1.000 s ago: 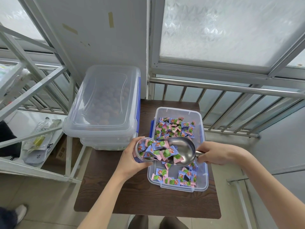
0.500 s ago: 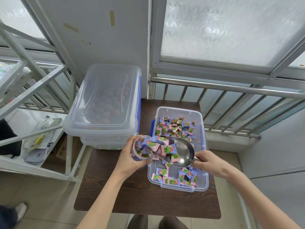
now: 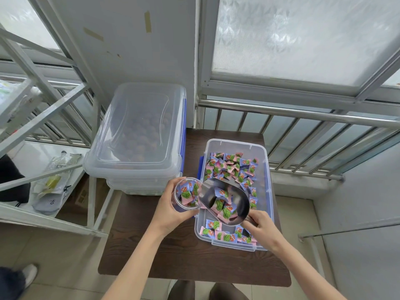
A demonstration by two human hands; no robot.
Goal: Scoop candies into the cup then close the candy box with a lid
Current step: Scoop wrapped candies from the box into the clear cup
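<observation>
Since the earlier pictures, the metal scoop [image 3: 225, 202] had swung its handle end down toward the lower right of the frame, and fewer candies lay in its bowl while more lay in the cup [image 3: 187, 194]. At this moment the right hand [image 3: 260, 226] was closed on the handle at the lower end of the scoop; the handle itself was hidden under the fingers. The scoop pointed up and to the left, and its front lip touched the rim of the cup. Several wrapped candies [image 3: 223, 207] were in its bowl.

The left hand [image 3: 171, 211] had its grip clamped around the clear cup, with the thumb on the near side and the fingers on the far side. The cup stood at the left edge of the candy box [image 3: 267, 187], a little left of centre in the frame, and it was filled with pink and blue candies.

The candy box was open, without a lid, and it lay on the right part of the dark tabletop [image 3: 151, 252]. Loose candies were in two groups, one at its upper end and one at its lower end. On the left of it, in the middle left of the frame, stood a bigger clear container [image 3: 138, 135] with its lid on and round brown things inside.
</observation>
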